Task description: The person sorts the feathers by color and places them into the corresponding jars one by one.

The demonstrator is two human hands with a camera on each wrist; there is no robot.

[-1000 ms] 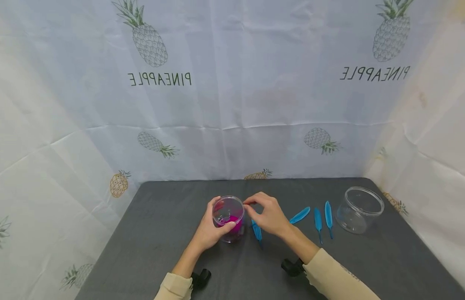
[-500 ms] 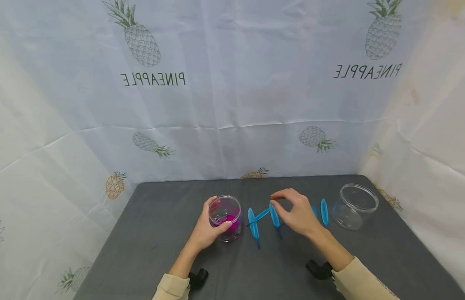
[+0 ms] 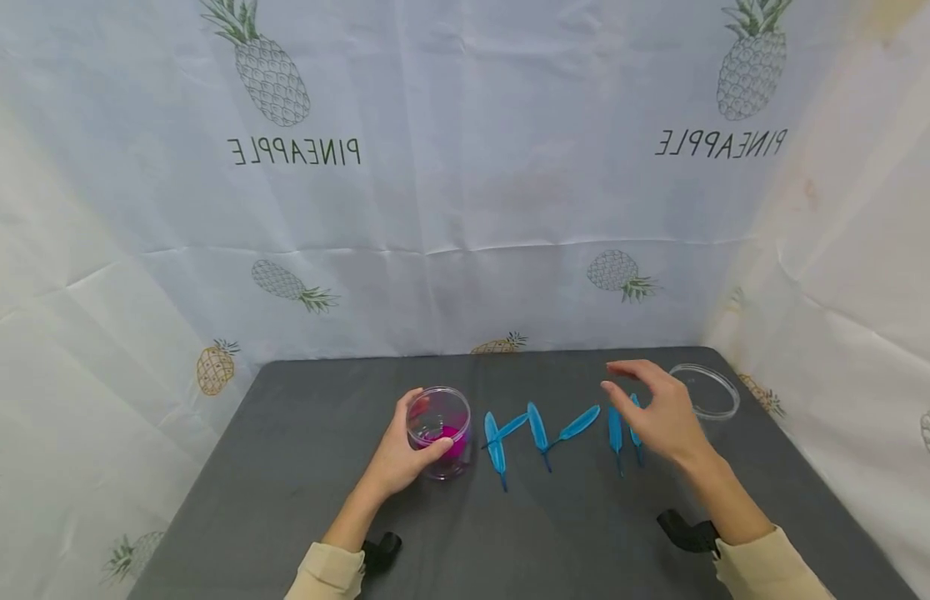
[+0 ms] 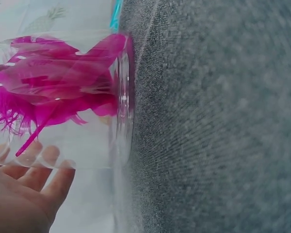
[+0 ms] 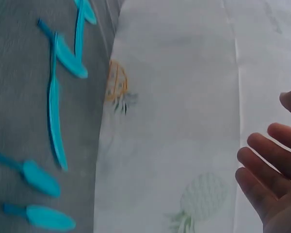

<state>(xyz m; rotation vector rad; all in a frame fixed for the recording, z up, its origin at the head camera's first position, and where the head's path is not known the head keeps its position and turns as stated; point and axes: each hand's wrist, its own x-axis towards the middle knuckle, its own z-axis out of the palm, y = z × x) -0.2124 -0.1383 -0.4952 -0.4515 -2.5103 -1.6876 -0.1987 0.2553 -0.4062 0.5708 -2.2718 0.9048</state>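
Remotely, I have the left hand (image 3: 396,454) curled round the cylindrical clear plastic jar (image 3: 438,408) of magenta feathers (image 4: 63,77), presumably steadying it on the grey tabletop (image 3: 555,533), while the right hand (image 3: 663,414), fingers parted and empty, hovers by slender blue feathers (image 3: 615,427).

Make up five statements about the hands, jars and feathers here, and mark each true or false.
1. The left hand holds a clear jar. True.
2. The clear jar is empty. False: pink feathers are inside.
3. Six blue feathers lie on the table. True.
4. The right hand partly hides the other jar. True.
5. The right hand pinches a blue feather. False: it holds nothing.
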